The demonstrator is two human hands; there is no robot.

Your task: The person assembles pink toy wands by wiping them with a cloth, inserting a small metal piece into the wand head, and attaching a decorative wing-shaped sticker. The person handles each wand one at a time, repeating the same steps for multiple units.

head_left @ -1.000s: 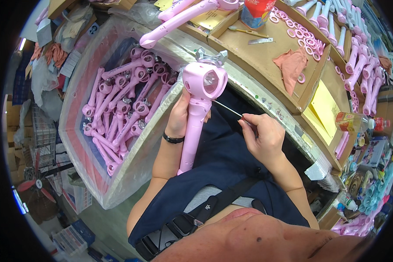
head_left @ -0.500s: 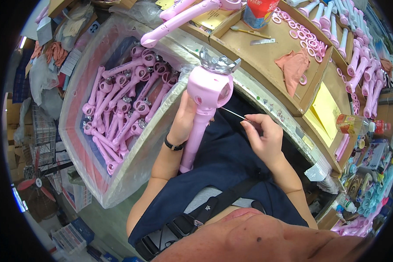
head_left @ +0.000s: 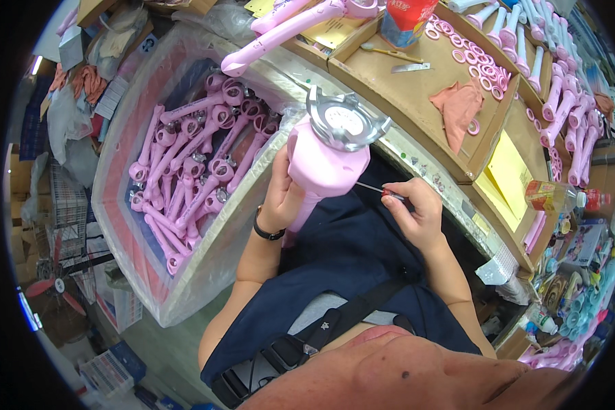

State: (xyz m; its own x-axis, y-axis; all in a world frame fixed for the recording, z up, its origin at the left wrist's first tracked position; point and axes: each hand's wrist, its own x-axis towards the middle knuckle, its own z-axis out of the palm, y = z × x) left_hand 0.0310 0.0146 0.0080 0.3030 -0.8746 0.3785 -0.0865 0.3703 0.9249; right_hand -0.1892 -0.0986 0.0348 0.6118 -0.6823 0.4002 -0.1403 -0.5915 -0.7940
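My left hand (head_left: 280,195) is wrapped round the neck of a pink toy wand (head_left: 324,164), just below its bulky head. A silver crown (head_left: 345,121) with a round white disc in it tops the wand, and it is tipped so that the disc shows. The wand's handle is mostly hidden behind its head. In my right hand (head_left: 418,210), thumb and fingers pinch a small screwdriver (head_left: 370,186) with a thin metal shaft and a reddish handle. The shaft points left at the wand's head; whether its tip touches is unclear.
To the left stands a plastic-lined bin (head_left: 219,263) holding several pink wands (head_left: 184,164). Cardboard trays (head_left: 396,89) on the bench contain pink rings (head_left: 485,65), an orange cloth (head_left: 458,113) and yellow paper (head_left: 506,178). A bottle (head_left: 553,195) lies at the right.
The wand has tilted, so its crown now faces up toward me and its handle has swung out of sight. My right hand stays close by with the screwdriver, moved only slightly.
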